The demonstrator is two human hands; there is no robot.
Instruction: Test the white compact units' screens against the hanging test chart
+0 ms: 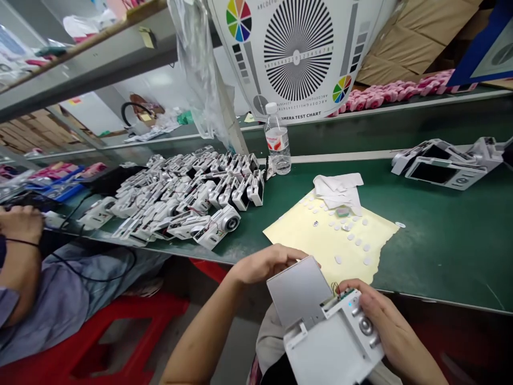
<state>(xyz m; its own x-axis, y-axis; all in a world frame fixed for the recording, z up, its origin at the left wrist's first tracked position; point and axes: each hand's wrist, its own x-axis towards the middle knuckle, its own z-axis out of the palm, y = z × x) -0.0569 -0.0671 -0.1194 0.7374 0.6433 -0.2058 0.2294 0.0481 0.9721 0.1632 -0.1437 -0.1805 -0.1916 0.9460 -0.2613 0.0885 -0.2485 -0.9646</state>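
Note:
My right hand grips the right side of an opened white digital camera, its thumb by the round silver buttons. A small blue light glows near that thumb. A flat grey panel, which looks like the back of the camera's screen, stands folded out from the body. My left hand is closed on the panel's far edge, with its fingertips partly hidden behind it. Thin wires and a green circuit board show at the camera's upper edge. Just beyond lies a yellow sheet with small white oval pieces.
Many white cameras are heaped at the left, and a few stand at the right. A water bottle, a white cloth and a test chart are behind the sheet. Another person's arm is at far left.

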